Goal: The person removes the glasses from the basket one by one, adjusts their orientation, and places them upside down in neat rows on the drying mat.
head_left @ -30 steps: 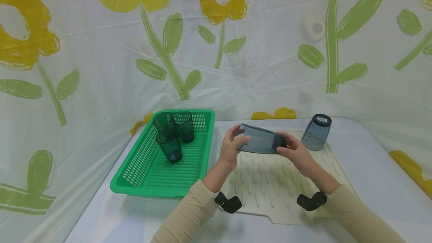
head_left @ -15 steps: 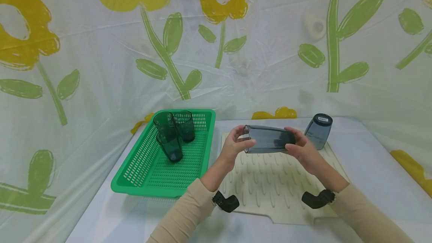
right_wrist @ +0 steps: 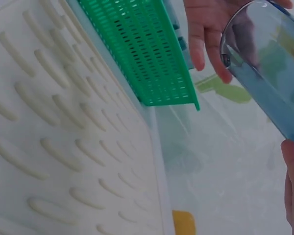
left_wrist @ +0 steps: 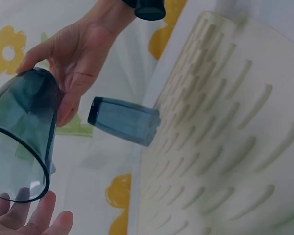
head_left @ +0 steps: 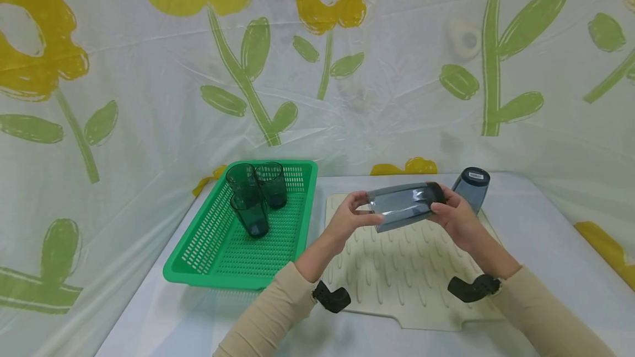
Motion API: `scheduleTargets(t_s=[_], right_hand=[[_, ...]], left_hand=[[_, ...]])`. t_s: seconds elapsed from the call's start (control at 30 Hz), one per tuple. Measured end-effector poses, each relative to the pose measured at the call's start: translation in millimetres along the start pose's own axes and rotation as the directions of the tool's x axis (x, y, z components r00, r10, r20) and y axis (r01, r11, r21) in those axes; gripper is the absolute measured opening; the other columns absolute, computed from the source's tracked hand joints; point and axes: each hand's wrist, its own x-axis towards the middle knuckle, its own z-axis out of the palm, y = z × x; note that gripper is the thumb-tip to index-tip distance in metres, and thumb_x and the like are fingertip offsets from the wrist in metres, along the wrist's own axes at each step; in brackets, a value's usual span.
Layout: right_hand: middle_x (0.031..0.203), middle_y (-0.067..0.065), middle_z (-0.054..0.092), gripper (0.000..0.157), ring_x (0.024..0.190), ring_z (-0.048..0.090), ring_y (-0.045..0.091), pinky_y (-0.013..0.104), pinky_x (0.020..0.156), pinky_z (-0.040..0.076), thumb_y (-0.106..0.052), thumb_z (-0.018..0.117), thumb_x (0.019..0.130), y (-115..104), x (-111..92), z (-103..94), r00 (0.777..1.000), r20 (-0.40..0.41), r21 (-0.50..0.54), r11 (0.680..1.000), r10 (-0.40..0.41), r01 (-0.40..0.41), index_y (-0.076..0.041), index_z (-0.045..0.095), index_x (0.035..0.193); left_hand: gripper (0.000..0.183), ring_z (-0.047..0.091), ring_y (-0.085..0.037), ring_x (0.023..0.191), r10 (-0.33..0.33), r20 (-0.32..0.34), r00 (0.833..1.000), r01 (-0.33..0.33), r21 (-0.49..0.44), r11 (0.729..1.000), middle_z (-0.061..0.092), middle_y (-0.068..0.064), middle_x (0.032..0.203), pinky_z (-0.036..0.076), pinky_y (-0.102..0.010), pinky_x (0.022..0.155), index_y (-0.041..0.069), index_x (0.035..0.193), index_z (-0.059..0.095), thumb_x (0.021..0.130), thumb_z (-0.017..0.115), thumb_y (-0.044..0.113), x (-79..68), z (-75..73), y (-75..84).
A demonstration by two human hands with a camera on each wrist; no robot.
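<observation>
1. The held glass (head_left: 404,205), smoky blue-grey and see-through, is up in the air above the far half of the mat. It lies on its side with a slight tilt, its dark base a little higher than its open mouth.
2. The left hand (head_left: 349,216) pinches the mouth end, thumb on the near side and fingers behind the rim.
3. The right hand (head_left: 460,219) grips the base end, thumb in front. The two hands are apart, one at each end of the same glass.
4. Below them is the cream drying mat (head_left: 397,274), covered in raised slanting ribs, with a short lip jutting from its near edge.
5. At the mat's far right corner stands an upturned glass (head_left: 473,190), base up, with a pale label on that base. In the head view the right hand hides part of it.
6. Beside the mat's left edge sits a green basket (head_left: 233,281) with slotted walls.
7. Three glasses (head_left: 250,216) are grouped toward the basket's far left corner, mouths up, the nearest one leaning.
8. The mat and basket rest on a white worktop (head_left: 555,252).
9. Beyond the worktop's far edge hangs a white curtain (head_left: 159,136) printed with yellow flowers and green leaves.
</observation>
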Motion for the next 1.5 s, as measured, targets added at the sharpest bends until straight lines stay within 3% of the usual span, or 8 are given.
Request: scheduleTargets(t_s=[0.17, 0.37, 0.7, 0.93, 1.1, 1.27, 1.33, 1.5], right_hand=[[0.099, -0.004, 0.062, 0.030, 0.081, 0.061, 0.006, 0.022, 0.074, 0.053, 0.003, 0.051, 0.088, -3, 0, -1.8, 1.000, -0.011, 0.005, 1.000, -0.020, 0.020, -0.017, 0.060, 0.108], [0.097, -0.007, 0.061, 0.031, 0.083, 0.059, 0.005, 0.020, 0.074, 0.051, 0.001, 0.053, 0.088, -9, 0, -5.5, 0.999, -0.033, -0.131, 0.991, -0.013, 0.009, -0.022, 0.059, 0.108], [0.105, -0.022, 0.054, 0.041, 0.090, 0.054, -0.005, 0.013, 0.072, 0.046, -0.003, 0.058, 0.087, -29, -10, -23.3, 0.994, -0.100, -0.387, 0.918, 0.051, -0.086, -0.032, 0.047, 0.114], [0.113, -0.022, 0.041, 0.047, 0.093, 0.047, -0.014, 0.008, 0.074, 0.040, -0.015, 0.061, 0.088, -40, -19, -45.3, 0.975, -0.204, -0.605, 0.772, 0.088, -0.196, -0.034, 0.040, 0.125], [0.130, 0.003, 0.041, 0.060, 0.091, 0.044, -0.019, 0.009, 0.073, 0.039, -0.018, 0.061, 0.088, -47, -23, -57.6, 0.967, -0.234, -0.728, 0.641, 0.101, -0.243, -0.017, 0.033, 0.140], [0.121, 0.028, 0.047, 0.077, 0.081, 0.042, -0.017, 0.037, 0.083, 0.043, -0.026, 0.062, 0.087, -57, -23, -65.4, 0.946, -0.285, -0.808, 0.493, 0.151, -0.322, 0.006, 0.020, 0.142], [0.116, 0.027, 0.052, 0.078, 0.079, 0.041, -0.015, 0.049, 0.083, 0.039, -0.028, 0.062, 0.087, -60, -25, -69.8, 0.940, -0.300, -0.819, 0.462, 0.163, -0.341, 0.007, 0.019, 0.142], [0.116, 0.032, 0.051, 0.078, 0.088, 0.050, 0.006, 0.051, 0.079, 0.040, -0.032, 0.061, 0.087, -64, -28, -81.3, 0.927, -0.325, -0.835, 0.404, 0.187, -0.374, 0.007, 0.020, 0.141]], left_hand=[[0.061, 0.053, -0.022, 0.109, -0.021, 0.030, 0.999, 0.020, 0.032, 0.999, 0.046, -0.011, 0.131, 0.042, -0.039, 0.095, 0.005, 0.134, 0.037, 0.080, 0.066, 0.009, -0.9, 1.7, -1.9], [0.062, 0.050, -0.024, 0.111, -0.055, 0.029, 0.998, 0.053, 0.068, 0.996, 0.046, -0.008, 0.130, 0.042, -0.041, 0.095, 0.010, 0.134, 0.039, 0.079, 0.068, 0.013, -0.7, 3.0, -5.9], [0.072, 0.042, -0.031, 0.124, -0.053, -0.080, 0.995, 0.067, 0.180, 0.981, 0.040, -0.007, 0.140, 0.039, -0.048, 0.097, 0.015, 0.140, 0.035, 0.078, 0.071, 0.018, -6.7, -5.4, -3.1], [0.072, 0.043, -0.031, 0.123, -0.034, -0.127, 0.991, 0.062, 0.226, 0.972, 0.040, -0.007, 0.140, 0.041, -0.047, 0.096, 0.015, 0.139, 0.035, 0.077, 0.072, 0.019, -16.0, -16.6, 11.3], [0.071, 0.042, -0.031, 0.123, -0.038, -0.123, 0.992, 0.067, 0.244, 0.967, 0.039, -0.008, 0.141, 0.040, -0.047, 0.096, 0.014, 0.140, 0.034, 0.079, 0.070, 0.019, -20.4, -27.4, 17.4], [0.071, 0.041, -0.032, 0.124, -0.040, -0.154, 0.987, 0.081, 0.271, 0.959, 0.039, -0.009, 0.140, 0.039, -0.049, 0.096, 0.013, 0.140, 0.034, 0.079, 0.070, 0.020, -25.6, -41.3, 22.4], [0.071, 0.042, -0.033, 0.124, -0.033, -0.176, 0.984, 0.081, 0.274, 0.958, 0.039, -0.011, 0.140, 0.039, -0.050, 0.096, 0.012, 0.139, 0.034, 0.079, 0.070, 0.019, -28.2, -47.1, 25.0], [0.070, 0.040, -0.033, 0.125, -0.031, -0.225, 0.974, 0.090, 0.257, 0.962, 0.038, -0.010, 0.141, 0.038, -0.052, 0.097, 0.013, 0.140, 0.033, 0.080, 0.069, 0.017, -34.4, -63.5, 27.7]])
